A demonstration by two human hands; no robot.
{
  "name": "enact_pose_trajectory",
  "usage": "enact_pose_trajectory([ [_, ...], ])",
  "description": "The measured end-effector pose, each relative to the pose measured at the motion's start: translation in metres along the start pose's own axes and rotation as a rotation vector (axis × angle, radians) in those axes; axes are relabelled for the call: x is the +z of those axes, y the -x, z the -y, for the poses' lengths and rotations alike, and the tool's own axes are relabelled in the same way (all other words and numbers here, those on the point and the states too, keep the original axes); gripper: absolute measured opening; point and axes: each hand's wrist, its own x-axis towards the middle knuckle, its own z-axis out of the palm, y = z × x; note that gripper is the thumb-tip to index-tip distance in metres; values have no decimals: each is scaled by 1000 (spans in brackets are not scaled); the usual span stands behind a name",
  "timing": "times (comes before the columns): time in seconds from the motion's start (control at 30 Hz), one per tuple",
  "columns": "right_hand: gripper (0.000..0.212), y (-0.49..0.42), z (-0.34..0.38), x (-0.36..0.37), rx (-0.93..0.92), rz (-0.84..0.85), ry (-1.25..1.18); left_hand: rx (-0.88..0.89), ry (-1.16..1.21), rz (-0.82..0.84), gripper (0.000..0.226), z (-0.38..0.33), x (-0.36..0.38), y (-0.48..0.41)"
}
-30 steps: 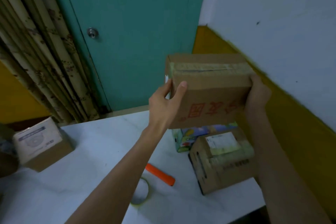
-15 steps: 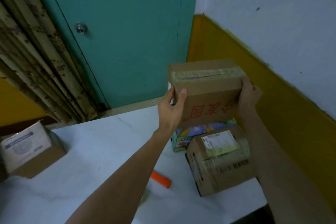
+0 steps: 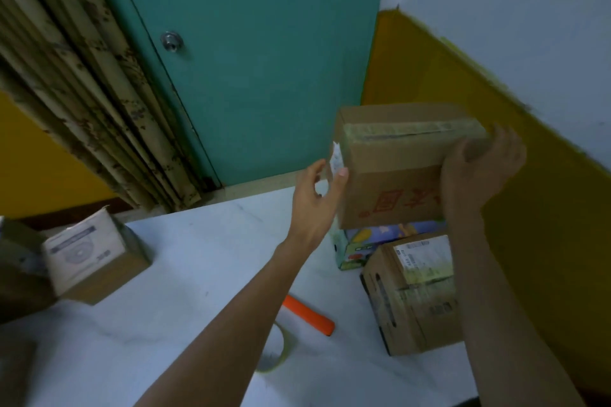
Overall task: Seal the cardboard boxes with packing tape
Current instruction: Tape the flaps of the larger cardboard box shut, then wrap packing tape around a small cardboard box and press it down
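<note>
Taped cardboard box (image 3: 393, 172) is at far right above the desk (image 3: 198, 274), right hand (image 3: 479, 172) gripping its right end, left hand (image 3: 317, 198) loosely spread, thumb touching its left edge.

teal door (image 3: 248, 59) (round knob (image 3: 171, 41)), stained curtain (image 3: 82, 109) beside

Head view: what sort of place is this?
Likely a small home or shop room used for packing: a white table by a teal door, a taped cardboard box, and a tape roll.
</note>
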Motion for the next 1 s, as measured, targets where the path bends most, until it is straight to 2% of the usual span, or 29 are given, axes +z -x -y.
enact_pose_trajectory([
  [0.07, 33, 33, 24, 8, -215, -69, -126, -21, -22, -40, 43, 10, -27, 3],
  [0.13, 22, 77, 47, 17, -266, 10, -267, -37, -41, -76, 40, 24, -59, 10],
  [0.2, 20, 128, 71, 25, -298, 152, -358, -63, -64, -134, 35, 43, -97, 24],
  [0.3, 23, 191, 88, 31, -503, 190, -406, -152, -94, -197, 32, 81, -139, 52],
  [0.37, 26, 229, 101, 35, -565, 223, -468, -235, -123, -258, 32, 108, -171, 77],
  [0.43, 27, 255, 106, 36, -533, 301, -488, -306, -127, -309, 27, 131, -195, 100],
  [0.5, 27, 270, 108, 36, -421, 452, -494, -363, -121, -333, 20, 149, -216, 120],
  [0.57, 23, 285, 115, 42, -210, 713, -444, -410, -125, -348, 17, 163, -242, 139],
  [0.67, 17, 320, 133, 64, 136, 1209, -343, -446, -132, -406, 17, 175, -288, 158],
  [0.73, 13, 345, 149, 76, 257, 1392, -324, -433, -117, -450, 18, 177, -316, 163],
  [0.87, 17, 404, 192, 96, 210, 1554, -296, -383, -119, -533, 16, 168, -373, 161],
  [1.0, 30, 476, 241, 103, 153, 1709, -290, -205, -326, -856, 17, 151, -446, 169],
])
